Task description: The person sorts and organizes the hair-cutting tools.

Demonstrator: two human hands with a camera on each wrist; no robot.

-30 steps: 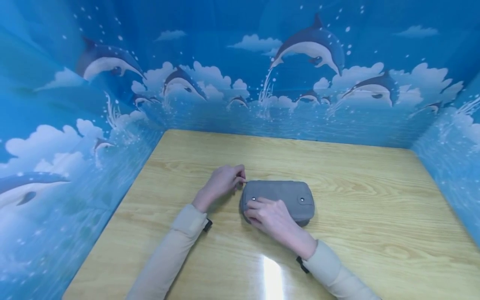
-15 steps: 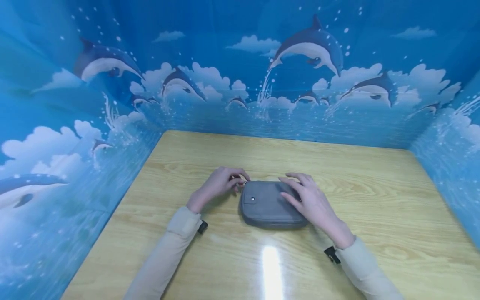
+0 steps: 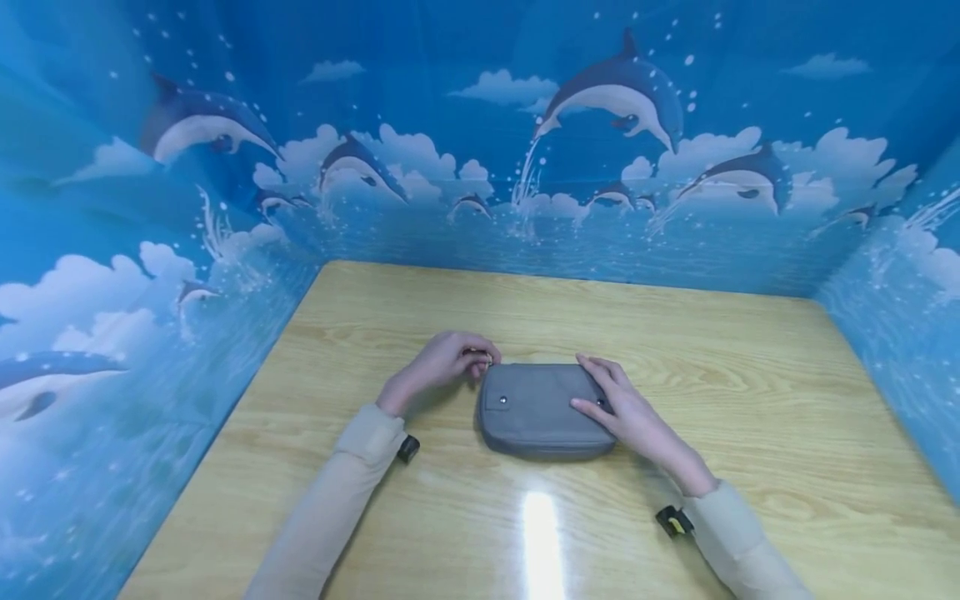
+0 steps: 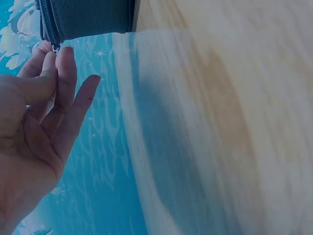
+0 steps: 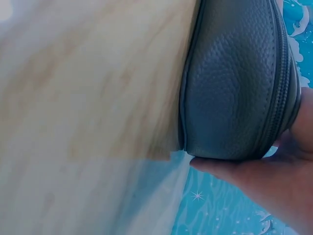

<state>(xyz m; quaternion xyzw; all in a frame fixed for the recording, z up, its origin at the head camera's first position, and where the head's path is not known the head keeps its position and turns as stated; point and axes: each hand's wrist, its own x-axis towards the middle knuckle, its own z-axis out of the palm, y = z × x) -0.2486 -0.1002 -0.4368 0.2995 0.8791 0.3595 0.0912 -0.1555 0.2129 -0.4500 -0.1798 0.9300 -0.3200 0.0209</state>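
Note:
A grey leather-look zip pouch point(image 3: 543, 417) with two metal snap studs lies on the table before me. At its far left corner my left hand point(image 3: 444, 364) pinches the small metal zipper pull point(image 4: 56, 48) between thumb and fingertips. In the left wrist view the other fingers of that hand point(image 4: 46, 117) stand loosely spread, and the zip runs up the pouch's edge. My right hand point(image 3: 633, 412) grips the pouch's right end, thumb and fingers over its top and side. The zip looks closed along the part seen in the right wrist view.
The wooden table point(image 3: 750, 433) extends on all sides of the pouch. Blue dolphin-printed sheeting point(image 3: 450, 225) rises along the back and both sides. A dark strap piece point(image 3: 673, 522) sits at the right wrist, another point(image 3: 408, 449) at the left.
My right hand has moved from the pouch's left front over to its right end and settled there. The left hand stays at the far left corner, now with the zipper pull pinched.

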